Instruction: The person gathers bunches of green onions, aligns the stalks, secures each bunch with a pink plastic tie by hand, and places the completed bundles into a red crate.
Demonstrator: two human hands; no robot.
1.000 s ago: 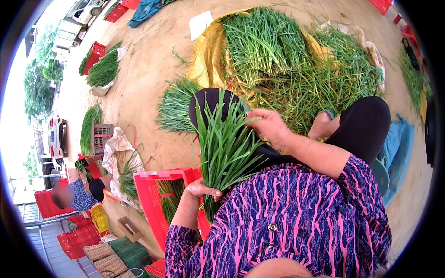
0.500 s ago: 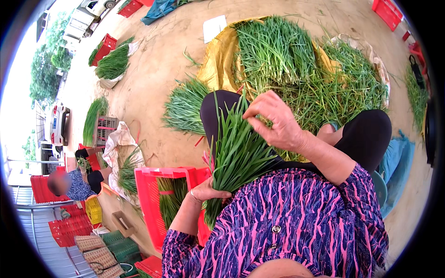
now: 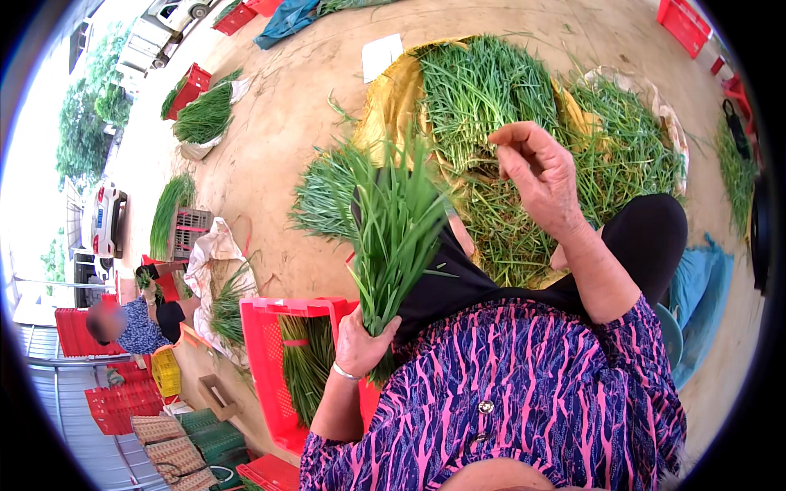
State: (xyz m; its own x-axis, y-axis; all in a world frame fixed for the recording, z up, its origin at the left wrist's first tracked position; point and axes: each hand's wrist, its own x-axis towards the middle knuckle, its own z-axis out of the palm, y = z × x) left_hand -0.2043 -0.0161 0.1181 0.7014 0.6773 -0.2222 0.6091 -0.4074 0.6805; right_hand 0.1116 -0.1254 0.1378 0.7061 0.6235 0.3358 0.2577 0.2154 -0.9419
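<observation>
My left hand point(image 3: 360, 348) is closed round the lower part of a bunch of garlic chives point(image 3: 393, 254), held over my left thigh. The leaves fan upward, away from me, and their tips are smeared by motion. My right hand point(image 3: 540, 176) is raised over a loose heap of chives and yellowed bits point(image 3: 512, 233) between my feet. Its thumb and forefinger are drawn close in a pinch; whatever sits between them is too small to make out. Beyond that hand, neat chives point(image 3: 483, 90) lie on a yellow sheet point(image 3: 389, 102).
Left of my legs, a red crate point(image 3: 266, 368) holds banded chives point(image 3: 304, 368). Another chive pile point(image 3: 319, 192) lies by my left knee. A blue sack point(image 3: 704, 303) is at my right. A co-worker point(image 3: 147, 323) sits far left, near stacked red crates point(image 3: 123, 405).
My right hand has moved away from the bunch, forward and to the right, over the loose heap. The left hand has swung the bunch more upright and to the left.
</observation>
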